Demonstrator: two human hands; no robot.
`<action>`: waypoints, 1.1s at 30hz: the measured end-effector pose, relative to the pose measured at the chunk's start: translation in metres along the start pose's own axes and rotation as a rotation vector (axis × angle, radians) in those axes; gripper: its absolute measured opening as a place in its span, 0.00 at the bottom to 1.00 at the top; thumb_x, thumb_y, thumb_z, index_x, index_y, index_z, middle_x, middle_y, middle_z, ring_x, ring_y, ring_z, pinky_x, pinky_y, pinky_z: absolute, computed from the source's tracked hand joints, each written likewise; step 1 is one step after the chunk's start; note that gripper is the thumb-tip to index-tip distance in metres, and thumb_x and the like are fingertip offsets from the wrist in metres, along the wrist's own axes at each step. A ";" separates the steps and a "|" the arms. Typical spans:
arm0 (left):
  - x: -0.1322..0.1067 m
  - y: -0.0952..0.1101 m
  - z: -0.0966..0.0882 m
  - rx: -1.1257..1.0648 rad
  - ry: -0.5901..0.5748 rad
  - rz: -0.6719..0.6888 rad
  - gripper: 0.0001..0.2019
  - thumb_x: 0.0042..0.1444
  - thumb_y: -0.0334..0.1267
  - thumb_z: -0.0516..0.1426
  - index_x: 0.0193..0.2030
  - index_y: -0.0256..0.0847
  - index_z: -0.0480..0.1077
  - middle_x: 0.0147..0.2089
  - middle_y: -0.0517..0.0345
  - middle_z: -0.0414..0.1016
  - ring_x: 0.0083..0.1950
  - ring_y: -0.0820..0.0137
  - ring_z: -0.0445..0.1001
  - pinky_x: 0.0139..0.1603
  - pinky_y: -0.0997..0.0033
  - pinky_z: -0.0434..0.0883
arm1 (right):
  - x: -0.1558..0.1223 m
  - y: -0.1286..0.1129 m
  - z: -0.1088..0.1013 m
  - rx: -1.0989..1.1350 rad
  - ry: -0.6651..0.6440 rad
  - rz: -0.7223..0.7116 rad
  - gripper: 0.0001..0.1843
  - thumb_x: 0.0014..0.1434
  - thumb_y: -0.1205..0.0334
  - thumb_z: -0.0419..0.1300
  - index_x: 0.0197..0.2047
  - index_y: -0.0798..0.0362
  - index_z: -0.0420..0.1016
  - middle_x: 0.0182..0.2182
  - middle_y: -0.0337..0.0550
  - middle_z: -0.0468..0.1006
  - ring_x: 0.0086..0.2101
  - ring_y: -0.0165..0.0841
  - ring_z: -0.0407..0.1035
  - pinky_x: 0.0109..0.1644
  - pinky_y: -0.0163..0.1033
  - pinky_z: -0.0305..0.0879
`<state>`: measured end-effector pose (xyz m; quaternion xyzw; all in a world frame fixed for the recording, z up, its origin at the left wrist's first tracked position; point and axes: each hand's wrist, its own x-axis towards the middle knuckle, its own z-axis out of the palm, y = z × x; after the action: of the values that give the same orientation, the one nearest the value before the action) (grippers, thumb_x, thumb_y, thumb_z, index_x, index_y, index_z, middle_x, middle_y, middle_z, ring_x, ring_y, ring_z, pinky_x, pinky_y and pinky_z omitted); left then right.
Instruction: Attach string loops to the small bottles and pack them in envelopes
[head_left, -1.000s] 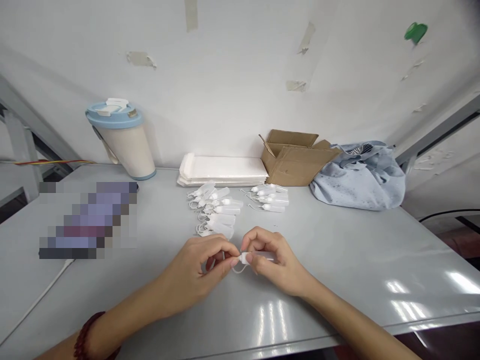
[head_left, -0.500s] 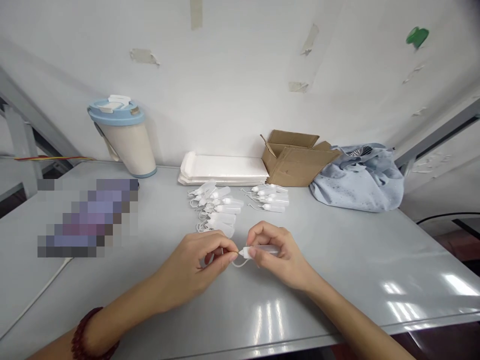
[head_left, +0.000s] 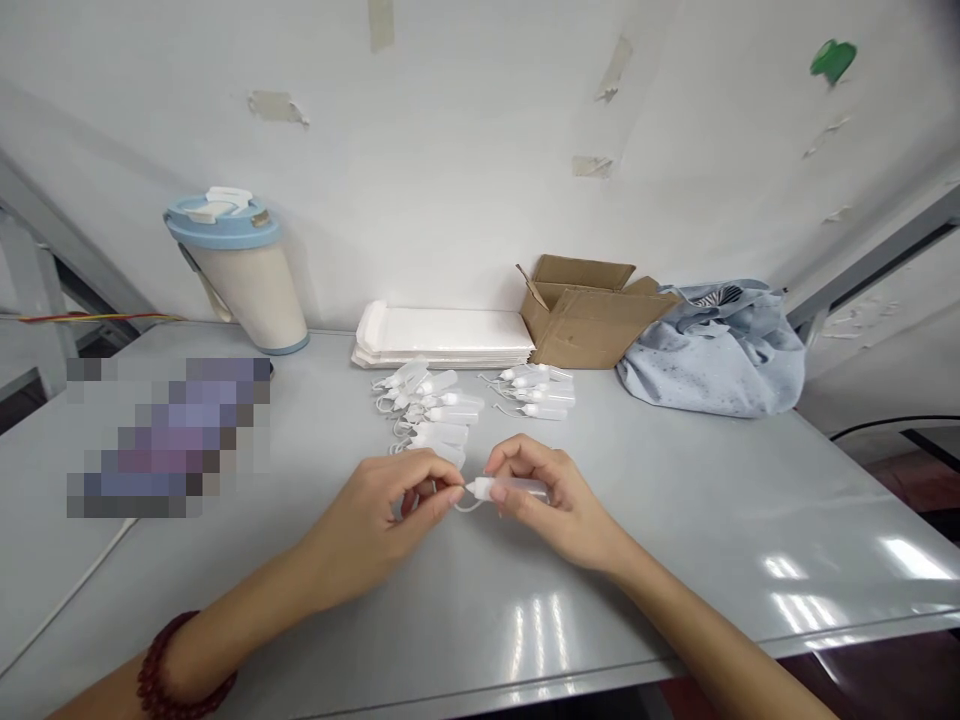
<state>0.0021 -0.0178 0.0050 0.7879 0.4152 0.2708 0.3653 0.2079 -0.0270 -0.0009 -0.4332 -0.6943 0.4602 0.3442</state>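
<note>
From my remote seat I see a grey, glossy bench [head_left: 675, 520] against a white wall [head_left: 465, 170], lamp glare shining on its near right part. Scraps of tape [head_left: 277, 106] cling to the wall, with something green [head_left: 832, 62] at upper right. Along the far edge, left to right, stand a cream cup [head_left: 251, 295] with a blue lid, a stack of white packets [head_left: 450, 332], an open cardboard box [head_left: 589, 328] and a crumpled pale blue cloth [head_left: 712, 365]. At left lies a pixelated object [head_left: 184, 430], a white cable [head_left: 71, 595] running from its near end.

The bottle [head_left: 483, 488] is at the near middle, between the two hands, small and lying roughly level: a translucent body toward the right, a white collar, and a narrow tip pointing left. A thin white cord [head_left: 469, 508] curves beneath the tip. The right hand [head_left: 562, 510] grips the bottle between thumb and fingers. The left hand [head_left: 386, 510] is narrowed to a pinch at the tip; I cannot tell what its fingertips hold. A dark red bracelet [head_left: 176, 670] circles the left wrist. Just beyond lie similar bottles in a left pile [head_left: 450, 410] and a smaller right group [head_left: 546, 390].
</note>
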 end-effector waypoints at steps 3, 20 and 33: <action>0.005 -0.007 -0.011 0.018 0.102 -0.081 0.09 0.58 0.41 0.54 0.34 0.42 0.72 0.27 0.63 0.71 0.28 0.73 0.67 0.29 0.76 0.64 | 0.004 0.004 -0.005 -0.022 0.108 0.008 0.10 0.61 0.54 0.54 0.40 0.52 0.66 0.26 0.37 0.69 0.28 0.28 0.63 0.30 0.34 0.56; 0.020 -0.026 -0.022 -0.221 0.447 -0.368 0.17 0.52 0.46 0.57 0.45 0.40 0.70 0.27 0.62 0.67 0.27 0.72 0.67 0.27 0.74 0.63 | 0.027 0.062 -0.069 -0.751 0.485 -0.128 0.09 0.56 0.62 0.54 0.41 0.52 0.70 0.41 0.49 0.74 0.42 0.41 0.66 0.42 0.45 0.65; 0.011 -0.021 -0.002 -0.168 0.295 -0.219 0.12 0.56 0.42 0.54 0.45 0.40 0.70 0.32 0.60 0.69 0.27 0.73 0.67 0.29 0.73 0.65 | 0.032 0.075 -0.078 -0.632 0.518 -0.075 0.13 0.57 0.57 0.52 0.40 0.54 0.72 0.41 0.52 0.77 0.40 0.42 0.69 0.42 0.47 0.65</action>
<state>-0.0031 0.0007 -0.0089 0.6566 0.5234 0.3758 0.3920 0.2849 0.0443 -0.0427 -0.5937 -0.7071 0.0873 0.3740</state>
